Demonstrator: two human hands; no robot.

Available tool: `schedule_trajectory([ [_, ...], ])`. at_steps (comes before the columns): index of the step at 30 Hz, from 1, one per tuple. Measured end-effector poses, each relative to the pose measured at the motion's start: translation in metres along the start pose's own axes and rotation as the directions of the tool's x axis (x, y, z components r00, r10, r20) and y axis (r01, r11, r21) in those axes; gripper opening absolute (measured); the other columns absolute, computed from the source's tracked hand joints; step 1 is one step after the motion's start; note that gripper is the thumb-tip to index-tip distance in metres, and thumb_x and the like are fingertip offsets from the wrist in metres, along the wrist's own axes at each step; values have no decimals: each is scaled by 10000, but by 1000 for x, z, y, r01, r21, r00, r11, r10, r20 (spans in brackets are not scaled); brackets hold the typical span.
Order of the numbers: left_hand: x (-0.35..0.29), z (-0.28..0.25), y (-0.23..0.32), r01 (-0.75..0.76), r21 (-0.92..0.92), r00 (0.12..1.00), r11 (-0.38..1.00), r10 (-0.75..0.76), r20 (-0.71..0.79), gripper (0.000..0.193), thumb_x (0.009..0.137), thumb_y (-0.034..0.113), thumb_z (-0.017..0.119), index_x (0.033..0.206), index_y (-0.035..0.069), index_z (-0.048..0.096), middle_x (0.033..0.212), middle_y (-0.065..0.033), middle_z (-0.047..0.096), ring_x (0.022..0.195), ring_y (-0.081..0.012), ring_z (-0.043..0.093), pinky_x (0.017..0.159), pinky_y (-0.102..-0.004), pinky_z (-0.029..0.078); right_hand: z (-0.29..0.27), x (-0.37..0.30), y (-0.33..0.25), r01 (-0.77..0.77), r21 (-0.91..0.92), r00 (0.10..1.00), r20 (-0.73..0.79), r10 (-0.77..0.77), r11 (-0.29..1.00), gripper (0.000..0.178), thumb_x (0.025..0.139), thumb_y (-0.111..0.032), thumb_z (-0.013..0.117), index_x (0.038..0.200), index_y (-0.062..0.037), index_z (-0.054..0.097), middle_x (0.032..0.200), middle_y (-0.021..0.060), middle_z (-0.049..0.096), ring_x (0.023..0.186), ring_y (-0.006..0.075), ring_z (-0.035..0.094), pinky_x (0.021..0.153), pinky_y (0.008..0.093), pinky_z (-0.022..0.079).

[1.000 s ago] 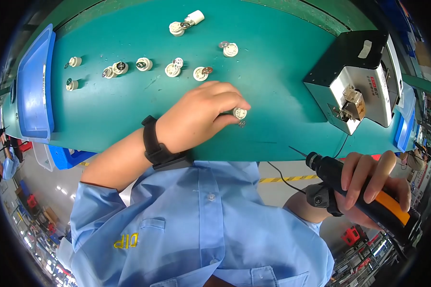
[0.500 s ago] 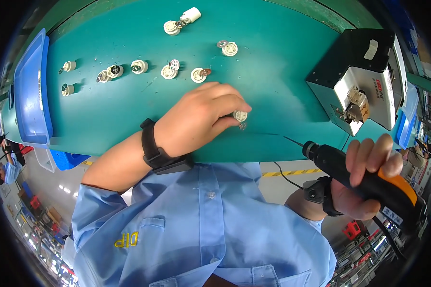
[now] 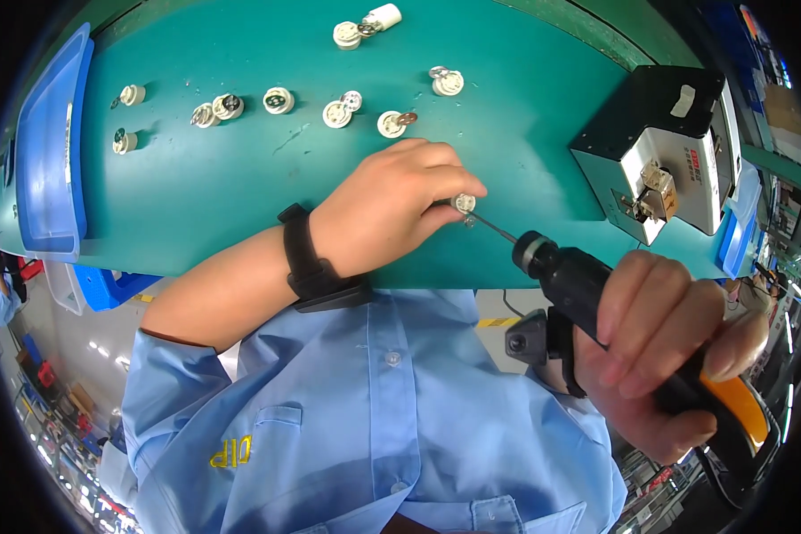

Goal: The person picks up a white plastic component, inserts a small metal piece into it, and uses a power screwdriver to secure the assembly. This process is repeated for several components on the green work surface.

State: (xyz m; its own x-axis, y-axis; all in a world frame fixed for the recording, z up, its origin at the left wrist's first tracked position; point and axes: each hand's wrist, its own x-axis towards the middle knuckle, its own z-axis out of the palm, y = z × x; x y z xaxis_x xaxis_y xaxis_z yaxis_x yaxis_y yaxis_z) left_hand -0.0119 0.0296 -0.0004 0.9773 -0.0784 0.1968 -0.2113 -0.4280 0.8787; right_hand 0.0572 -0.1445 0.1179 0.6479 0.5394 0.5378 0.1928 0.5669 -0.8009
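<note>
Between thumb and fingers, my left hand [image 3: 400, 203] pinches a small round white plastic part [image 3: 463, 205] just above the mat. A small metallic piece [image 3: 469, 222] hangs at that part's near side. My right hand [image 3: 663, 343] is wrapped round a black and orange electric screwdriver [image 3: 578, 282]. The driver's thin bit points left, and its tip meets the edge of the white part or is very close; I cannot tell if it sits in a screw. The fingers of my left hand partly cover the white part.
Several similar white round parts [image 3: 337, 113] with small discs lie across the green mat [image 3: 240, 196]. A white cylinder [image 3: 384, 16] lies at the back. To the left stands a blue tray [image 3: 52, 151]; at the right, a black and silver box-shaped machine [image 3: 654, 151].
The screwdriver has moved left, bringing its bit from open space to the white part. My left hand has shifted slightly right and away from me, still pinching the part.
</note>
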Motion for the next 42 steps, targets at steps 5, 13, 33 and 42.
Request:
schedule_trajectory([
  [5,-1,0,-4,-16,11,1000,1000,16,7,298,702,0,737,973,96,659,898,-44,620,841,-248,597,727,-356,485,2,-1,14,19,-73,995,98,-12,997,364,867,-341,636,1043,-91,439,681,12,523,541,103,498,539,241,376],
  [13,-2,1,-6,-42,-15,999,999,42,-10,267,711,10,727,957,85,657,894,-39,620,838,-249,598,743,-362,482,9,4,15,-15,-104,993,111,27,994,343,876,-333,621,1029,-88,434,676,16,507,532,105,474,524,249,364],
  [33,-5,1,-6,-25,-53,1000,998,25,-2,134,764,36,685,895,49,665,873,-71,599,877,-271,570,784,-368,480,28,26,14,-93,-336,918,336,211,937,302,915,-316,598,967,-85,411,616,35,512,482,124,483,473,278,394],
  [42,0,5,-3,-45,-17,999,999,45,-7,206,741,22,701,940,57,663,882,-66,614,867,-271,585,765,-373,481,13,20,0,10,-118,997,71,-1,993,383,898,-383,607,1054,-49,501,617,-6,504,479,77,462,516,242,368],
])
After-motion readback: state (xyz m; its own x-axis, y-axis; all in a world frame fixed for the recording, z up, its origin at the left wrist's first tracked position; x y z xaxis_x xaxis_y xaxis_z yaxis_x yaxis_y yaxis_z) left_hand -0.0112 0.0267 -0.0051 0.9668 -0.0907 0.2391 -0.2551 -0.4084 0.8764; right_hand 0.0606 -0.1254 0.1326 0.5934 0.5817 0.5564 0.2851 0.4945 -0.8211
